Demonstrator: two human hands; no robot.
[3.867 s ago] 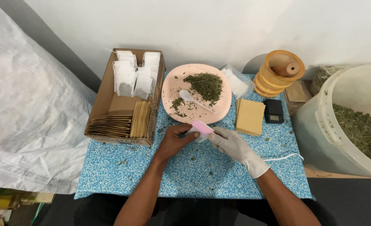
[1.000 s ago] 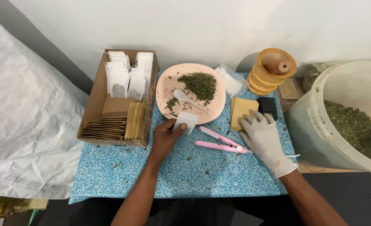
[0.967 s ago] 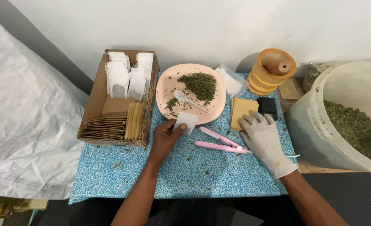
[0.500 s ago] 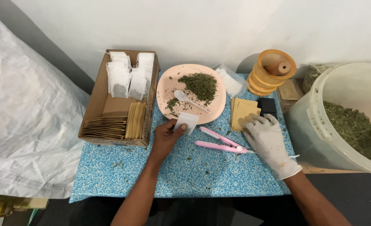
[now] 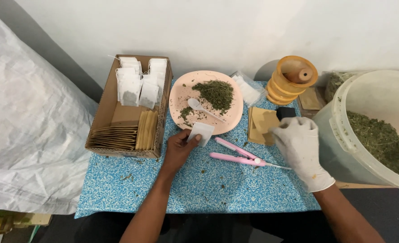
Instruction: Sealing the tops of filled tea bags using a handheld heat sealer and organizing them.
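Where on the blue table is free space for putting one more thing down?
Free: the near strip of the blue tablecloth, below the cardboard box and pink sealer, between the arms. Crowded: the far side, around the pink plate, brown envelopes and orange spool.

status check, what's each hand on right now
Left hand pinching small white bag. Gloved right hand lifting brown envelope. Pink sealer lies between.
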